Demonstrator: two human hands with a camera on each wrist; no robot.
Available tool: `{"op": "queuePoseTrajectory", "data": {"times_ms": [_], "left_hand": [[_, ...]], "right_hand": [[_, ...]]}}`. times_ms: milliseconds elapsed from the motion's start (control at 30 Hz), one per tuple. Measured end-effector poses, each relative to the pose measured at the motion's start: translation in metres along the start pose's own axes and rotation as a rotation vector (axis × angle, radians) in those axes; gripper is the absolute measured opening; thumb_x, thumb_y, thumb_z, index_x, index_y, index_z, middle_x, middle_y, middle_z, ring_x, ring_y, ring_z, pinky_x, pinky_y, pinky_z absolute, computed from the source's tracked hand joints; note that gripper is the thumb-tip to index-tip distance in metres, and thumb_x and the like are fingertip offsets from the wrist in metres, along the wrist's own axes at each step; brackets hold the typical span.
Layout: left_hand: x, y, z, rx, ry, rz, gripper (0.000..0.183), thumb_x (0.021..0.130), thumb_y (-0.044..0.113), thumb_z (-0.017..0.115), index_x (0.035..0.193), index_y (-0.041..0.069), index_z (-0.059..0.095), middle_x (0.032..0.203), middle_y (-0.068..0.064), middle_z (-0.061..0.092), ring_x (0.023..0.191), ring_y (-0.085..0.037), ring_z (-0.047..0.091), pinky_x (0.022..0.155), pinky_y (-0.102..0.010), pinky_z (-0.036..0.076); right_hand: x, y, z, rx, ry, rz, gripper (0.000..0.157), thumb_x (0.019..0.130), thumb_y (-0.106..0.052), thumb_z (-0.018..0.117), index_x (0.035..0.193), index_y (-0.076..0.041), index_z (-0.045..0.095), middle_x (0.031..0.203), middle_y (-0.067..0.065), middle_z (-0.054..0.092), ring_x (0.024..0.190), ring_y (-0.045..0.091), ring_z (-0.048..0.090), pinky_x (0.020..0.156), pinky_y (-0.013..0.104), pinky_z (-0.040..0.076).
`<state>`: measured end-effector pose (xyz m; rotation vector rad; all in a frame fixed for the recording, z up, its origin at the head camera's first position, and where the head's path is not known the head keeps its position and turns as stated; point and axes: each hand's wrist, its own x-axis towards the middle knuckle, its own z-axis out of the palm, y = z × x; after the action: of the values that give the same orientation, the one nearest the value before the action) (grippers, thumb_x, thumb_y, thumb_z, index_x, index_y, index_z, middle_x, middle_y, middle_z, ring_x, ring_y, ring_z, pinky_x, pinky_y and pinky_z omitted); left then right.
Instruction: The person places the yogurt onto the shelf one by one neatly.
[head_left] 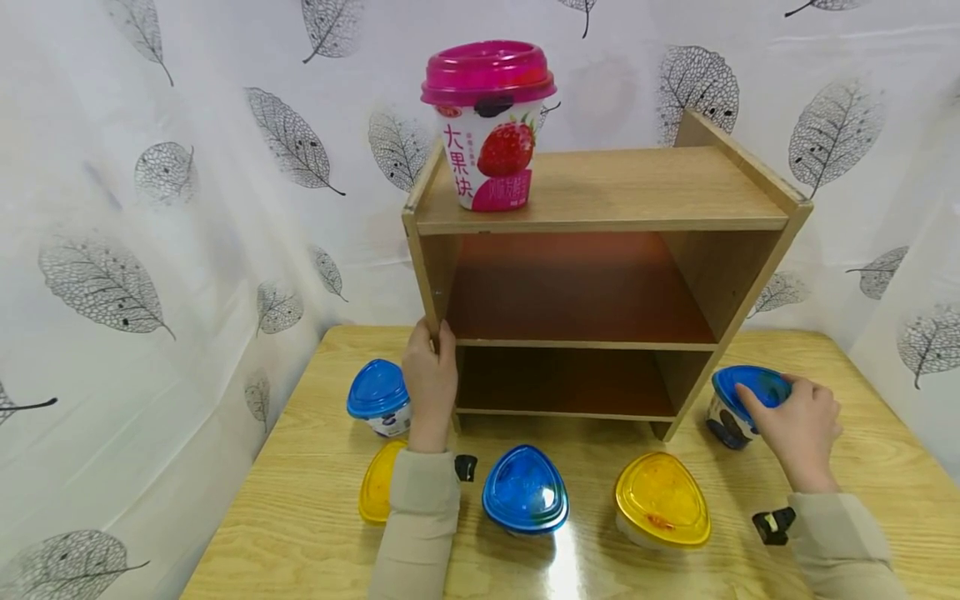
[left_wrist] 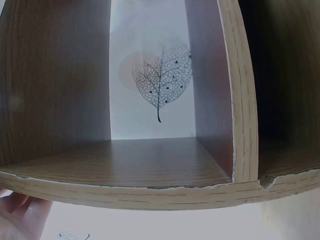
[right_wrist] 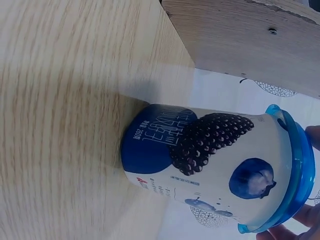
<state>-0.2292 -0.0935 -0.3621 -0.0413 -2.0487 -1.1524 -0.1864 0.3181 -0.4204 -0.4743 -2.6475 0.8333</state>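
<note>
At the right end of the table, my right hand (head_left: 802,429) grips the blue lid of a yogurt cup (head_left: 723,419). Blackberry and blueberry pictures show on this cup (right_wrist: 215,155) in the right wrist view, and its base meets the tabletop. My left hand (head_left: 431,379) holds the left side panel of a small wooden shelf (head_left: 600,225), fingers on the panel's edge. A pink-lidded strawberry yogurt cup (head_left: 491,125) stands upright on the shelf's top board. The left wrist view looks into the shelf's compartments, whose bottom board (left_wrist: 150,162) is bare.
Beside the left forearm stand a blue-lidded cup (head_left: 378,396) and a partly hidden yellow-lidded cup (head_left: 381,483). Another blue-lidded cup (head_left: 527,490) and a yellow-lidded cup (head_left: 662,500) stand before the shelf. A leaf-patterned curtain (head_left: 210,250) hangs behind the wooden table (head_left: 300,517).
</note>
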Motion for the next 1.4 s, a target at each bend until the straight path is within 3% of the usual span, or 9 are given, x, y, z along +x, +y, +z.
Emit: {"op": "queuePoseTrajectory", "data": {"times_ms": [333,533,1000,1100,1233,1400], "left_hand": [[-0.0002,0.0006,-0.0005,-0.002,-0.004,0.001,0.029,0.091,0.021,0.046,0.100,-0.004,0.058,0.096,-0.016,0.062,0.082,-0.026,0.060,0.068,-0.036,0.051],[-0.0005,0.0013,-0.0012,-0.005,0.000,0.005,0.030,0.091,0.021,0.046,0.100,-0.005,0.058,0.095,-0.017,0.063,0.081,-0.027,0.060,0.067,-0.037,0.051],[-0.0003,0.0011,-0.0021,0.010,0.009,0.007,0.029,0.091,0.021,0.046,0.098,-0.005,0.058,0.090,-0.016,0.063,0.074,-0.025,0.059,0.061,-0.035,0.051],[-0.0002,0.0010,-0.0021,0.009,0.005,0.001,0.030,0.091,0.022,0.045,0.099,-0.004,0.058,0.091,-0.016,0.063,0.076,-0.025,0.059,0.063,-0.035,0.051],[-0.0001,0.0008,-0.0018,0.007,0.003,-0.004,0.030,0.091,0.022,0.046,0.099,-0.004,0.058,0.091,-0.016,0.063,0.077,-0.025,0.059,0.064,-0.036,0.051],[0.0000,0.0008,-0.0010,0.007,-0.004,-0.007,0.030,0.091,0.022,0.046,0.100,-0.004,0.058,0.094,-0.016,0.063,0.079,-0.025,0.059,0.065,-0.036,0.051]], "right_hand": [[-0.0014,0.0027,-0.0002,0.021,0.021,-0.057,0.063,0.084,-0.032,0.054,0.121,0.016,0.037,0.115,0.039,0.038,0.102,0.054,0.033,0.070,0.063,0.024],[-0.0011,0.0033,0.0005,0.049,0.013,-0.072,0.055,0.085,-0.022,0.053,0.122,0.015,0.036,0.117,0.038,0.039,0.103,0.054,0.035,0.076,0.063,0.026],[-0.0008,0.0018,0.0012,0.208,-0.009,-0.015,0.069,0.088,-0.031,0.048,0.130,0.016,0.021,0.125,0.040,0.027,0.113,0.054,0.024,0.089,0.062,0.023],[0.0012,0.0006,0.0027,0.149,-0.006,-0.024,0.072,0.086,-0.035,0.051,0.129,0.016,0.023,0.124,0.041,0.027,0.113,0.054,0.022,0.089,0.061,0.020],[0.0029,0.0003,0.0044,0.047,-0.028,-0.031,0.078,0.084,-0.043,0.053,0.129,0.015,0.025,0.121,0.041,0.025,0.109,0.055,0.021,0.078,0.064,0.020],[0.0030,0.0025,0.0052,0.032,-0.040,-0.019,0.077,0.084,-0.043,0.053,0.130,0.012,0.026,0.122,0.040,0.023,0.109,0.054,0.021,0.072,0.064,0.021]]}}
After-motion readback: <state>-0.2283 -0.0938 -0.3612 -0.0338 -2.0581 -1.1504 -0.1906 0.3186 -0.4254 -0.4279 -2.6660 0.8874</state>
